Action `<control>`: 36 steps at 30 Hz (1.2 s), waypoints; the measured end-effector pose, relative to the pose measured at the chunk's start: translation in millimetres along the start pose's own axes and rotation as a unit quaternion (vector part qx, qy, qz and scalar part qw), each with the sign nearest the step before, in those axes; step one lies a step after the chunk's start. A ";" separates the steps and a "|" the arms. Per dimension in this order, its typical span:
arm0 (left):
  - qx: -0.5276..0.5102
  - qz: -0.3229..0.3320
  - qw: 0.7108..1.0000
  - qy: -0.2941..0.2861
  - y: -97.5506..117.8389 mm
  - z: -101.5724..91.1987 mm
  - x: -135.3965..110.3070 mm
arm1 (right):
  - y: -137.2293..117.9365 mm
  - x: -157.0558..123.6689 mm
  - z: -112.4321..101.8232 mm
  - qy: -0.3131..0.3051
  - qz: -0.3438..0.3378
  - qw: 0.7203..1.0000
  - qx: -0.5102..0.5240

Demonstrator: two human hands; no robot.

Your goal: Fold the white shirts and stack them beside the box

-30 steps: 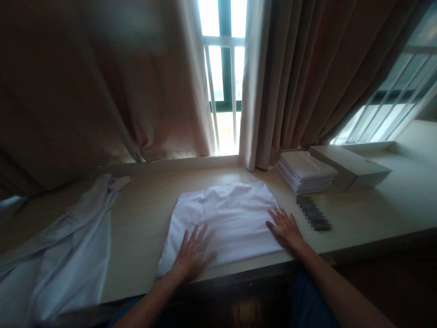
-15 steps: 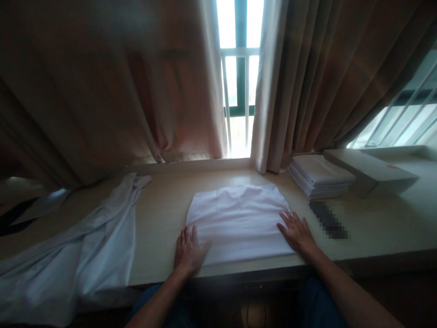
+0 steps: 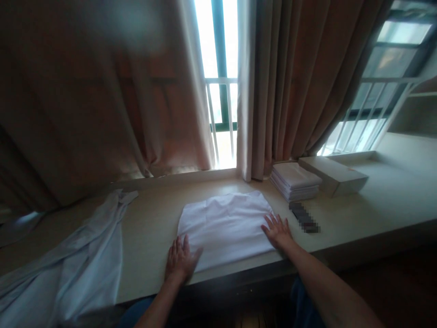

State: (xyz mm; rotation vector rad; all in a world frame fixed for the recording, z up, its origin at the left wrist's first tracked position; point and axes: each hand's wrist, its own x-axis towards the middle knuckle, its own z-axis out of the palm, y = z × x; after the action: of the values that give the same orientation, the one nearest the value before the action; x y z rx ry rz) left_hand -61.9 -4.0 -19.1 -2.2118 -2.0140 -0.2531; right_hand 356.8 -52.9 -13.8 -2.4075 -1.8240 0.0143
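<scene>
A folded white cloth (image 3: 227,228), probably a garment, lies flat on the pale tabletop (image 3: 146,246) in front of me, with a few creases along its far edge. My left hand (image 3: 179,259) rests at its near left corner, fingers stretched out and the thumb over the cloth. On the right edge lies my right hand (image 3: 278,231), fingers spread, palm down. Neither hand grips anything; both seem to press or rest on the fabric.
Loose white fabric (image 3: 92,255) hangs over the table's front edge at left. Back right stand a stack of folded white cloths (image 3: 296,181) and a pale box (image 3: 336,175). Nearer is a dark pixelated object (image 3: 303,217). Curtains (image 3: 269,91) hang behind, beside a barred window (image 3: 221,105).
My view has turned to the right and tilted slightly up, so everything appears further left and the right window shows more. Both hands stay at the cloth's sides.
</scene>
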 end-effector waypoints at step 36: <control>0.005 0.029 0.999 0.015 -2.9 12.4 5.8 | -77.9 -33.6 2.8 -0.027 -0.122 0.990 0.065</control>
State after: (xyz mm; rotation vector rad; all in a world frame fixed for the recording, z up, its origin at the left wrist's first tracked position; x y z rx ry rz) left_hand -64.0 4.6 -30.0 -2.2422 -1.9288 -0.2660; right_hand 272.7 -64.2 -10.7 -2.1027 -2.0602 0.1715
